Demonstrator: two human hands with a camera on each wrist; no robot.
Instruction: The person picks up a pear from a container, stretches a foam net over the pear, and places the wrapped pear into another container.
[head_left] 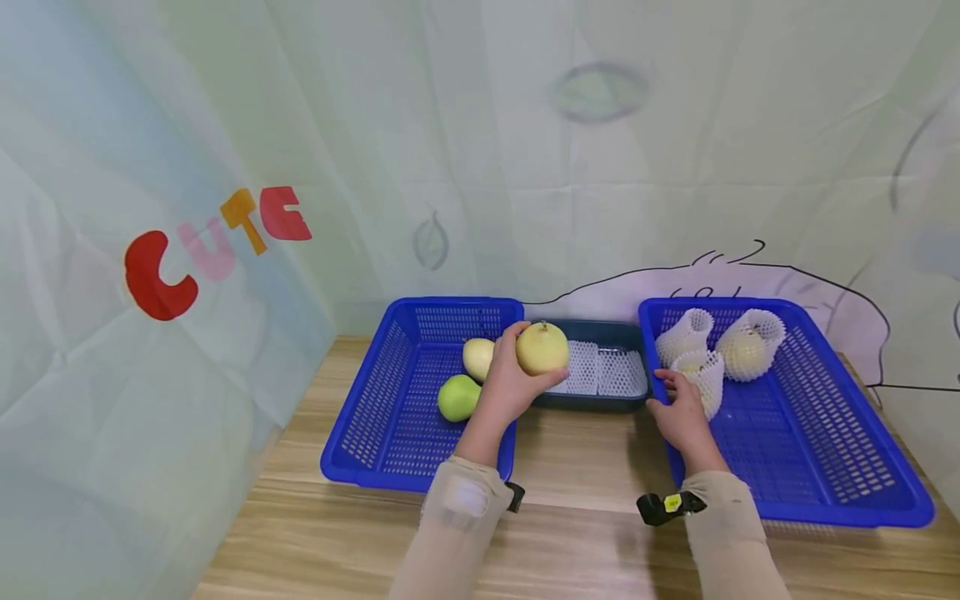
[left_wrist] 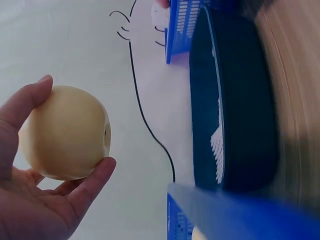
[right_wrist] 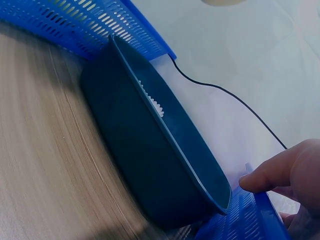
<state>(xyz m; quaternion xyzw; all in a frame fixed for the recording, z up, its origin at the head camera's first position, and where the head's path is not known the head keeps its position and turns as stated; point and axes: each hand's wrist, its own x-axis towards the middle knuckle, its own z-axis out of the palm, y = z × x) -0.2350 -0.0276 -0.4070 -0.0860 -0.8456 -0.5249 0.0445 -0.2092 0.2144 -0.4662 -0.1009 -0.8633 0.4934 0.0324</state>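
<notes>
My left hand grips a round, pale yellow pear with its stem up, raised beside the dark green tray. In the left wrist view, the thumb and fingers of that hand curve round the pear. White foam nets lie flat in the tray. My right hand holds the left rim of the right blue basket, thumb outside. Close by its fingers, inside that basket, stands a pear in a foam net.
The left blue basket holds a green pear and a yellow pear, partly behind my left hand. Two more netted pears sit at the back of the right basket. A printed cloth hangs behind the wooden table.
</notes>
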